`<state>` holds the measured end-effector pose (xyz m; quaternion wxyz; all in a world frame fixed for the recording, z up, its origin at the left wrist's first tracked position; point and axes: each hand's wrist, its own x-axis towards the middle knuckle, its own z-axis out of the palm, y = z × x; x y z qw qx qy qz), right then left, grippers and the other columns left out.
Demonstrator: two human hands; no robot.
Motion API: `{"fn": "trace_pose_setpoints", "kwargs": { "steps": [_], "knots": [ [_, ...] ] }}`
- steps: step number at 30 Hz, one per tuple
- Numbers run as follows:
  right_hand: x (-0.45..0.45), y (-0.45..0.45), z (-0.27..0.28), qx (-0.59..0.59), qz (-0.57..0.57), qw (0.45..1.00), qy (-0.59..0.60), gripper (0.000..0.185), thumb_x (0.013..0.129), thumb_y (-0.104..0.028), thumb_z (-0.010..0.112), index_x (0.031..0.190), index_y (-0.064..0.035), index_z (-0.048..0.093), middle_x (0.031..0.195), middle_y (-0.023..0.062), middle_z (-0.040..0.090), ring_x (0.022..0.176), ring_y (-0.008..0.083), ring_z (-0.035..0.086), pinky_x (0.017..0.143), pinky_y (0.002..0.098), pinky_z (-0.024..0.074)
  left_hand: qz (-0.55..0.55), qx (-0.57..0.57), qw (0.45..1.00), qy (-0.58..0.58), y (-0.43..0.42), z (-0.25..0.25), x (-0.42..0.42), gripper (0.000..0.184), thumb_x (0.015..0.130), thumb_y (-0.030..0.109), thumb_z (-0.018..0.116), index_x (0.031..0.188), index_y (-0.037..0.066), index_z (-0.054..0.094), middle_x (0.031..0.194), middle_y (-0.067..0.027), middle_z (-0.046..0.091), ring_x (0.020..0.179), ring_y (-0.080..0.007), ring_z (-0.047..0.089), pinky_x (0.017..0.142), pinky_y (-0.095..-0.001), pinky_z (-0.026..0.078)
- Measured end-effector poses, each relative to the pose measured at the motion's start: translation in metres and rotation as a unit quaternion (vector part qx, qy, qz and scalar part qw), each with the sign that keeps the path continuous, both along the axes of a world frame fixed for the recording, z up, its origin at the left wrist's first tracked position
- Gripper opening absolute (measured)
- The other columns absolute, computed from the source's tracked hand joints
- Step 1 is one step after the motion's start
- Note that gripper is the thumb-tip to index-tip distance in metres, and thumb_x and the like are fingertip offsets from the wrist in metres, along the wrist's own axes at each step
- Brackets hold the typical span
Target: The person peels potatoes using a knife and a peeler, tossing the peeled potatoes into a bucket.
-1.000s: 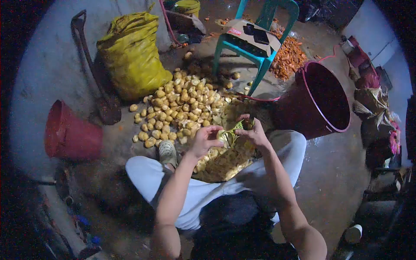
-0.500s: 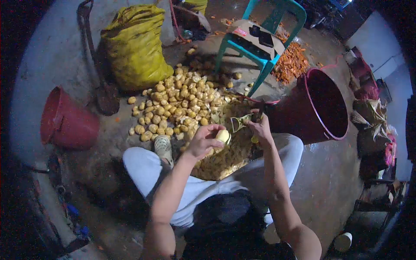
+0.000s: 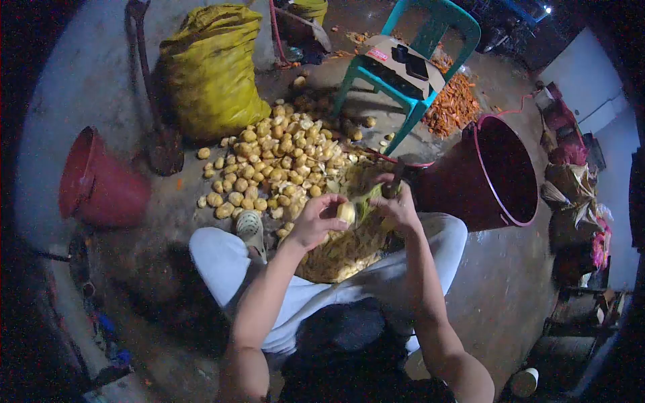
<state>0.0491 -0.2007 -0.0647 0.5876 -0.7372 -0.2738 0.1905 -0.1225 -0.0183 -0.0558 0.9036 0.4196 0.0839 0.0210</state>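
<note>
big crinkly yellow sack (image 3: 211,74) at the back left; lumpy heap of potatoes (image 3: 282,158) beside it; my right hand (image 3: 398,203) is wrapped round a blurry green peeler (image 3: 365,204); my left hand (image 3: 313,221) pinches the pale, smooth, rounded potato (image 3: 346,213), long axis roughly away from me I think; it sits just left of the peeler, can't tell if they touch

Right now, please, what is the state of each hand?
Left hand: closed, holding a pale potato between thumb and fingers.
Right hand: closed, holding a green peeler, which looks blurred.
</note>
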Motion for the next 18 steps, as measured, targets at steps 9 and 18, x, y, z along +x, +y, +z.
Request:
{"fn": "trace_pose_setpoints", "kwargs": {
  "steps": [9,18],
  "knots": [
    [-0.001,0.005,0.005,0.013,-0.031,0.998,0.055,0.041,0.069,-0.013,0.083,0.102,-0.0037,0.061,0.092,0.0022,0.064,0.084,0.0123,0.059,0.076,0.0278,0.0488,-0.022,-0.084,0.996,-0.002,0.001,-0.008,0.003,0.051,0.067,-0.003,0.071,0.115,-0.001,0.054,0.106,-0.0072,0.059,0.098,-0.0162,0.058,0.085,-0.0284,0.048],
    [0.001,0.005,0.006,-0.007,-0.07,0.995,0.075,0.046,0.071,-0.009,0.082,0.109,-0.0059,0.056,0.081,-0.0024,0.059,0.063,0.0057,0.051,0.051,0.0217,0.0393,-0.001,-0.073,0.996,-0.047,-0.001,-0.003,0.002,0.053,0.069,-0.004,0.072,0.119,0.0,0.056,0.108,-0.0063,0.061,0.099,-0.0154,0.059,0.084,-0.0287,0.05]
  ]
}}
